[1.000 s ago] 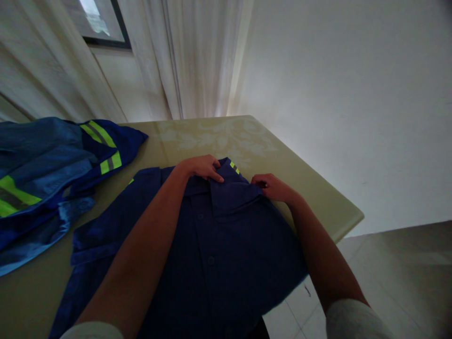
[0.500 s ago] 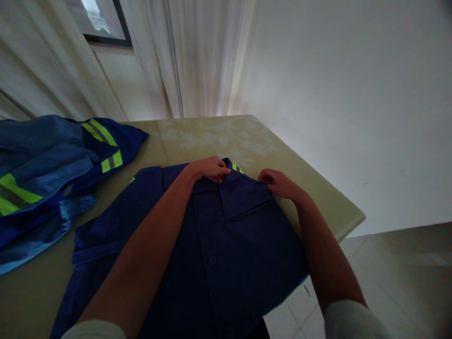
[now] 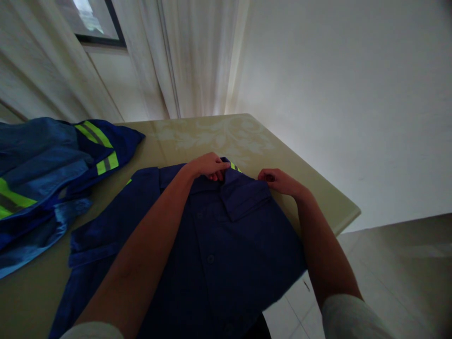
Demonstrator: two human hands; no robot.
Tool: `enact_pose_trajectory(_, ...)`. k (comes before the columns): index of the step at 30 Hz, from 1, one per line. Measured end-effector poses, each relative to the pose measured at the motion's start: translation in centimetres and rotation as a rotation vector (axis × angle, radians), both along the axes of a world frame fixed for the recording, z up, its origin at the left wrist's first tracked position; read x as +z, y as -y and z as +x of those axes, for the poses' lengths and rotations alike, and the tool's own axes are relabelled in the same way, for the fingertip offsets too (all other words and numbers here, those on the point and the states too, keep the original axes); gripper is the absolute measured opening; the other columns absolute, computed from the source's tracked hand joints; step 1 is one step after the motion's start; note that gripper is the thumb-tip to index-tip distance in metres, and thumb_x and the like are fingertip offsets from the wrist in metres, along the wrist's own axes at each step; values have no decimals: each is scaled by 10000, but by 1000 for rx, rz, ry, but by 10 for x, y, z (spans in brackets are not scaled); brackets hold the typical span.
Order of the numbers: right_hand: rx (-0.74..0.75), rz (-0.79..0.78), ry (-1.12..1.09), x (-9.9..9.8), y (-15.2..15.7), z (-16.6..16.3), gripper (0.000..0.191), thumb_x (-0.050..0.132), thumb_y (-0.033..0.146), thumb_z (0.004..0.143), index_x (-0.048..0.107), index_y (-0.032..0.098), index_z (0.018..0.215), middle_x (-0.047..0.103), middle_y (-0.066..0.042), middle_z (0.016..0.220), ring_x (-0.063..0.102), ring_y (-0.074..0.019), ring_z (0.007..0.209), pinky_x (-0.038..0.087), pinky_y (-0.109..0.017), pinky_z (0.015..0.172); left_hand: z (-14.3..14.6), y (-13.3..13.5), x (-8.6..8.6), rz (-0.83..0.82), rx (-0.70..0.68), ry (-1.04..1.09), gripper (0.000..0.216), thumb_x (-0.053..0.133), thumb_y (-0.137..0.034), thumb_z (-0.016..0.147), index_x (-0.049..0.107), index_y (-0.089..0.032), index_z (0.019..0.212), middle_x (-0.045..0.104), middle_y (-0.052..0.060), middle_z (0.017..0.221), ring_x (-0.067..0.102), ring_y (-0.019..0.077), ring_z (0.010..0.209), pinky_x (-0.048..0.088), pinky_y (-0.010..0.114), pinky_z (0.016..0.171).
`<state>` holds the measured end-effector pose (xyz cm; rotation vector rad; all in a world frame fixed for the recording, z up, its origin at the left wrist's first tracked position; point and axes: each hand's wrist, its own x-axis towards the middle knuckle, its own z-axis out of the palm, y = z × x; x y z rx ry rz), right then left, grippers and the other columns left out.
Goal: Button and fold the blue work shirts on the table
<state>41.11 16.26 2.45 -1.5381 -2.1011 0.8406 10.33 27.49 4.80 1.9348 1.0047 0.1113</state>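
A dark navy work shirt [image 3: 219, 249] with small yellow-green stripes lies spread on a pale table [image 3: 226, 134], buttons facing up. My left hand [image 3: 206, 165] is closed on the far edge of the shirt near its collar, fingers curled over the cloth. My right hand [image 3: 277, 180] pinches the shirt's far right corner by the chest pocket flap. Both forearms stretch across the shirt's front. One sleeve lies out to the left.
A heap of lighter blue work clothes [image 3: 45, 174] with yellow-green reflective bands fills the table's left side. White curtains [image 3: 190, 56] hang behind the table, a plain wall on the right. The table's right corner [image 3: 353, 214] borders a tiled floor.
Both hands have slid a little farther along the shirt's far edge, pulling the collar and pocket area flatter. The view shifted slightly.
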Motion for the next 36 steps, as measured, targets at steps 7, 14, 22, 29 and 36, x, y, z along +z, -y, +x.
enact_pose_trajectory(7, -39, 72, -34, 8, 4, -3, 239, 757, 395, 820, 773, 198, 956, 693, -45, 907, 574, -157, 735, 471, -284, 681, 8, -3, -35, 546, 268, 28, 398, 569, -520, 997, 715, -217, 1210, 773, 85, 997, 701, 224, 924, 498, 325, 834)
enact_pose_trajectory(14, 153, 137, -174, 14, 5, -13, 299, 788, 474, 847, 806, 261, 1056, 686, -83, 1136, 631, -248, 1043, 490, -390, 936, 14, 4, -44, 554, 297, -16, 575, 455, -718, 977, 705, -218, 1113, 762, 88, 995, 694, 257, 926, 495, 360, 826)
enact_pose_trajectory(22, 87, -100, -304, 26, 15, -5, 305, 804, 516, 829, 809, 211, 814, 719, -82, 1052, 657, -239, 982, 502, -390, 925, 12, -1, -49, 525, 312, 20, 289, 641, -425, 948, 691, -234, 1159, 760, 60, 1017, 681, 216, 929, 493, 333, 844)
enact_pose_trajectory(29, 87, -107, -277, 25, 15, -6, 458, 604, 565, 965, 829, 205, 794, 732, -78, 987, 657, -236, 936, 484, -379, 907, 14, -2, -51, 599, 276, 12, 241, 540, -354, 1020, 705, -209, 1120, 749, 90, 1102, 665, 229, 1037, 488, 340, 908)
enact_pose_trajectory(36, -55, 321, -79, 14, 10, -39, 401, 749, 609, 869, 721, 212, 820, 659, -46, 825, 561, -194, 765, 481, -342, 768, 12, 3, -50, 628, 247, 6, 239, 577, -297, 986, 643, -233, 1206, 748, 58, 1047, 668, 212, 983, 487, 320, 866)
